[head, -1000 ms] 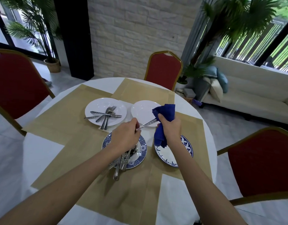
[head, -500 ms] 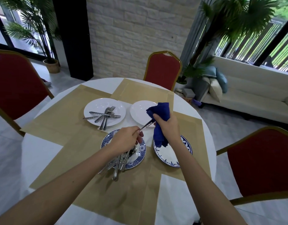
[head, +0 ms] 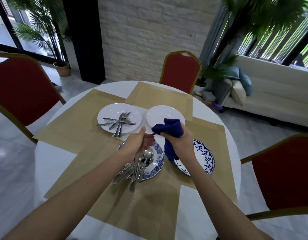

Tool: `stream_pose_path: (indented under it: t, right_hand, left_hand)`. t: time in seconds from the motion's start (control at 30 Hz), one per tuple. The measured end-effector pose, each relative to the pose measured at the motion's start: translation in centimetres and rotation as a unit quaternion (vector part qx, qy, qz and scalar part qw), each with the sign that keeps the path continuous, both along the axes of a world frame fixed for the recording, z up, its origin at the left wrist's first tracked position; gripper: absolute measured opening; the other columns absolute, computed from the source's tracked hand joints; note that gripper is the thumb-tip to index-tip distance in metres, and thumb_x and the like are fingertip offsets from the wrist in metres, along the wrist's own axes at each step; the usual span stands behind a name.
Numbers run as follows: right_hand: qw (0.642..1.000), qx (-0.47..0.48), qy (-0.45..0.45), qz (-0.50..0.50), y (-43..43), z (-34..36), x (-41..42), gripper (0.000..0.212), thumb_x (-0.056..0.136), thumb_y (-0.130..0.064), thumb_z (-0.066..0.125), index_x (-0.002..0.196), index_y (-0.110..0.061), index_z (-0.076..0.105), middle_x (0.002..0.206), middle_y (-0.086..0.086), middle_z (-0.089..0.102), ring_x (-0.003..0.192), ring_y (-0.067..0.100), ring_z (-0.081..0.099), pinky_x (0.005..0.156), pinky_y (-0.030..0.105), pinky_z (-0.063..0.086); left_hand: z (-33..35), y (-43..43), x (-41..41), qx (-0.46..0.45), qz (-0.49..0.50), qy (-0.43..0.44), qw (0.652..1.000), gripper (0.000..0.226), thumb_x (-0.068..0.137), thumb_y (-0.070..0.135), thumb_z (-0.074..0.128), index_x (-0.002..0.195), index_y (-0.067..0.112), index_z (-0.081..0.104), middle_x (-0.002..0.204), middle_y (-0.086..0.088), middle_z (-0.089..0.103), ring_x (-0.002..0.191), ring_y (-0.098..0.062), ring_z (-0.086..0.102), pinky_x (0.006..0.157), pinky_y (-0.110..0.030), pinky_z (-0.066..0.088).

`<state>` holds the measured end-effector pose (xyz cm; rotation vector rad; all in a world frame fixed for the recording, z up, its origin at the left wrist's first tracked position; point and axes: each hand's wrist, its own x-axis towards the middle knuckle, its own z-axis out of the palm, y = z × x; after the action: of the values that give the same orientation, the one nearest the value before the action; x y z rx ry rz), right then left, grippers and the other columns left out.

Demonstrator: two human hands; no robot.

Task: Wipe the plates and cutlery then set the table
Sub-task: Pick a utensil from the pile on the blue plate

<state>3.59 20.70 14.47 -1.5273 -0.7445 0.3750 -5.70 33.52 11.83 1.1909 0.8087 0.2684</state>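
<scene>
I am pinching the cutlery piece (head: 153, 134) in my left grip (head: 139, 144) above the near-left patterned plate (head: 160, 161), right grip (head: 180, 144) clenching the blue cloth (head: 172, 129) round it, aiming for firm full-length strokes.

A dining room: round table (head: 51, 161) among 3 red gold-framed chairs (head: 181, 70), white sofa (head: 279, 101) and potted palms (head: 45, 32) nearby.

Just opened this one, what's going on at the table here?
A person is wiping cutlery. The left hand holds one piece of cutlery, while the right hand grips a blue cloth bunched round its far end. A pile of cutlery lies on the blue-patterned plate below the left hand, and forks rest on a white plate further back. No place is set yet.
</scene>
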Motion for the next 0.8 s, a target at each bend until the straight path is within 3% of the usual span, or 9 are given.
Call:
stream_pose_path:
  t: [0.07,0.17,0.23,0.33,0.43,0.5,0.57,0.67,0.8]
  right_hand:
    - [0.999,-0.033,-0.008,0.021,-0.1,-1.1,-0.5,0.030,0.080,-0.003,0.074,0.101,-0.022,0.067,0.084,0.027,0.069,0.061,0.001,0.063,0.066,0.014,0.047]
    - [0.992,-0.112,-0.033,0.047,0.1,-3.1,-0.8,0.029,0.078,-0.005,0.077,0.100,-0.020,0.068,0.094,0.001,0.072,0.078,-0.005,0.065,0.071,0.015,0.047]
    - [0.991,-0.123,-0.036,0.044,0.3,-3.9,-1.2,0.026,0.077,-0.004,0.077,0.099,-0.014,0.069,0.090,-0.001,0.072,0.076,-0.006,0.064,0.069,0.013,0.047]
    - [0.992,-0.123,-0.002,0.014,0.5,-5.2,-1.6,0.025,0.081,-0.010,0.074,0.097,-0.027,0.066,0.089,-0.008,0.071,0.076,-0.002,0.065,0.067,0.015,0.049]
    - [0.978,-0.149,0.130,-0.061,0.2,-7.8,-1.2,0.016,0.092,-0.026,0.063,0.108,-0.023,0.063,0.094,0.007,0.072,0.082,0.024,0.070,0.073,0.040,0.056]
    - [0.945,-0.150,0.277,-0.091,-0.1,-9.2,-0.9,0.028,0.096,-0.032,0.055,0.116,-0.012,0.061,0.096,0.014,0.072,0.074,0.024,0.068,0.065,0.037,0.056]
    - [0.918,-0.180,0.340,-0.094,-1.0,-9.4,-1.2,0.032,0.095,-0.039,0.056,0.110,-0.011,0.061,0.088,0.010,0.070,0.062,0.017,0.063,0.055,0.029,0.049]
    - [0.914,-0.228,0.325,-0.089,-1.5,-9.9,-1.3,0.031,0.083,-0.035,0.072,0.100,-0.012,0.061,0.073,0.002,0.066,0.059,0.016,0.063,0.053,0.028,0.047]
    - [0.917,-0.294,0.230,-0.140,-2.1,-10.7,-1.5,0.032,0.080,-0.022,0.077,0.100,-0.004,0.060,0.077,0.011,0.064,0.066,0.020,0.060,0.056,0.028,0.046]
  left_hand:
    - [-0.4,1.0,0.1,-0.120,0.019,-0.021,0.992,0.035,0.097,0.033,0.048,0.088,0.004,0.064,0.071,-0.008,0.071,0.058,-0.012,0.069,0.050,-0.019,0.054]
    - [-1.6,1.7,0.1,-0.155,-0.009,-0.002,0.988,0.017,0.093,0.019,0.057,0.084,0.005,0.061,0.059,-0.002,0.069,0.048,-0.009,0.064,0.045,-0.018,0.051]
    - [-2.8,2.0,0.3,-0.187,-0.019,0.001,0.982,0.018,0.095,0.014,0.053,0.078,0.009,0.058,0.054,-0.001,0.066,0.043,-0.009,0.062,0.044,-0.019,0.052]
    - [-4.4,4.4,0.5,-0.198,0.013,0.021,0.980,0.018,0.098,0.015,0.048,0.083,0.010,0.057,0.065,-0.003,0.063,0.048,-0.011,0.062,0.045,-0.022,0.054]
    - [-5.5,8.1,0.1,-0.174,0.090,0.052,0.979,0.011,0.097,0.016,0.049,0.096,0.012,0.059,0.076,-0.002,0.060,0.055,-0.012,0.063,0.042,-0.021,0.052]
    - [-5.8,10.5,-0.1,-0.120,0.098,0.083,0.984,0.013,0.099,0.018,0.046,0.094,0.017,0.058,0.072,0.003,0.057,0.052,-0.007,0.056,0.035,-0.012,0.039]
    - [-6.0,12.2,-0.1,-0.068,0.097,0.099,0.988,0.021,0.101,0.019,0.040,0.088,0.021,0.056,0.066,0.006,0.053,0.044,-0.004,0.047,0.032,-0.009,0.023]
    - [-7.3,15.6,0.4,-0.007,0.089,0.135,0.987,0.031,0.102,0.022,0.038,0.075,0.022,0.053,0.063,0.003,0.050,0.041,-0.008,0.040,0.034,-0.013,0.018]
    - [-9.4,18.0,1.2,0.062,0.070,0.171,0.981,0.028,0.102,0.019,0.036,0.079,0.022,0.053,0.068,0.003,0.050,0.035,-0.006,0.041,0.029,-0.012,0.021]
